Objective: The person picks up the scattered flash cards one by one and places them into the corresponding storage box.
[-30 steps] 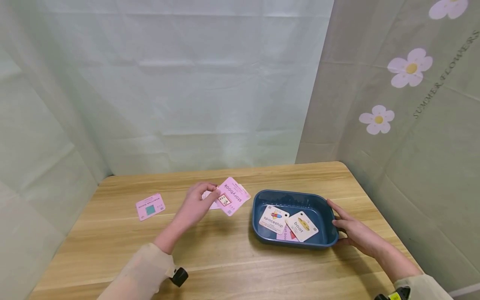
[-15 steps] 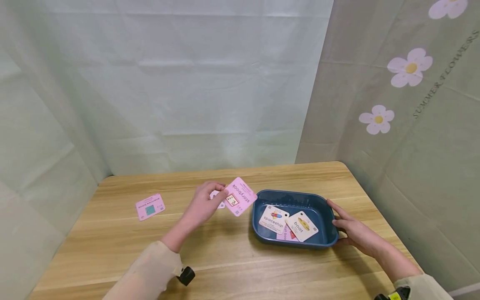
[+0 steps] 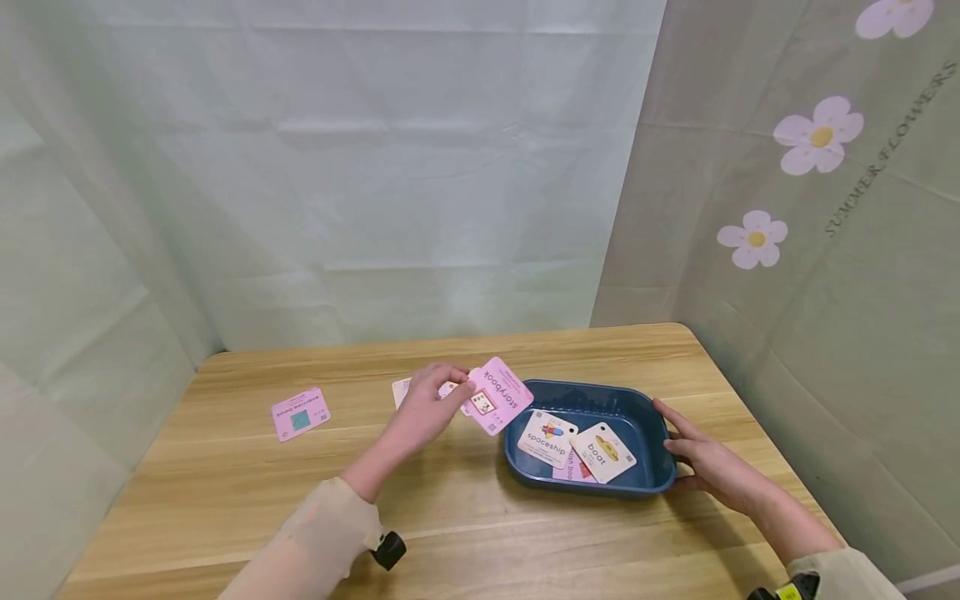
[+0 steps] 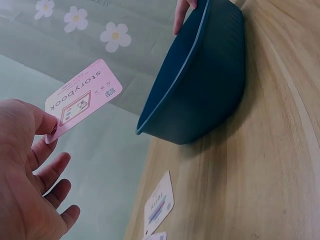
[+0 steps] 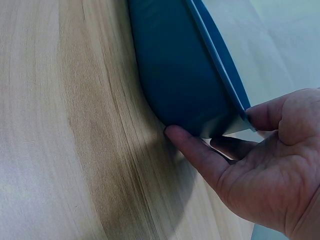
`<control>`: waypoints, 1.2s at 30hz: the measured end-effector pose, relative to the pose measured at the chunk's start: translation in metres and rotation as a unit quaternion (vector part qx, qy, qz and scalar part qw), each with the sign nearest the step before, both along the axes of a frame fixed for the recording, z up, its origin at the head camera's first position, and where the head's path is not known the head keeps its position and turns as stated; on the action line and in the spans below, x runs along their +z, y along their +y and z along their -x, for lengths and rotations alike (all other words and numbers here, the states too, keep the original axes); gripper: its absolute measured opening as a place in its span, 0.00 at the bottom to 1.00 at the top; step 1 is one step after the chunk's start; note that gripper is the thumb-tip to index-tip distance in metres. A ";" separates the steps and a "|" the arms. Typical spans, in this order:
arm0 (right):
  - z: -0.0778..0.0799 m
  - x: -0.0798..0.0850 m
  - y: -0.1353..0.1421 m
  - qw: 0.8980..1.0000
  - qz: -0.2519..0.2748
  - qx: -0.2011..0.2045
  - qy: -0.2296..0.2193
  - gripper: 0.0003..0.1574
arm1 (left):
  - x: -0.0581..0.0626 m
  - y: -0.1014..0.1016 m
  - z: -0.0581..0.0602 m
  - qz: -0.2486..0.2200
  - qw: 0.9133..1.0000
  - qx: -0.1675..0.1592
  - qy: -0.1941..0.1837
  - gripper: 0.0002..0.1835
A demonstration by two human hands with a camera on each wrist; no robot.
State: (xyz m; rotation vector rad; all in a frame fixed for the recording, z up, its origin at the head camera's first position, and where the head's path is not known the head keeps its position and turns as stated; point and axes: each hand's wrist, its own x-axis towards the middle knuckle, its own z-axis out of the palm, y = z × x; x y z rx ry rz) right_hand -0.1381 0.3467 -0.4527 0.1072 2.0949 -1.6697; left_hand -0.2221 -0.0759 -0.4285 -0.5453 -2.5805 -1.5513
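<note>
My left hand pinches a pink storybook card at its corner, between thumb and forefinger. The card is raised above the table beside the left end of a dark blue plastic box. Inside the box lie a spaceship card and a boat card, partly covering a pink card. My right hand holds the box's right end, its fingers at the rim and outer wall. Beneath the left hand, a ferry card shows on the table in the left wrist view.
A pink exercise book card lies alone on the left of the wooden table. Part of a white card shows behind the left hand. Pale cloth walls rise behind the table and at both sides.
My left hand has moved to the right with the storybook card, bringing it to the box's left rim. More of the cards behind the hand shows now. The right hand and box stay put.
</note>
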 end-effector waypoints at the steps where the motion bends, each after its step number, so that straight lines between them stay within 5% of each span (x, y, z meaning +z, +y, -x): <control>1: 0.000 0.000 0.000 1.000 0.000 0.000 0.000 0.43 | 0.000 0.001 0.000 0.001 1.000 -0.001 0.001 0.05; 23: 0.000 -0.001 0.001 1.000 0.001 0.004 0.004 0.43 | 0.000 0.031 -0.003 0.008 1.000 -0.019 0.012 0.04; 36: 0.002 -0.001 0.003 1.000 -0.003 0.009 0.006 0.43 | 0.001 0.045 -0.003 0.049 0.998 -0.045 -0.004 0.06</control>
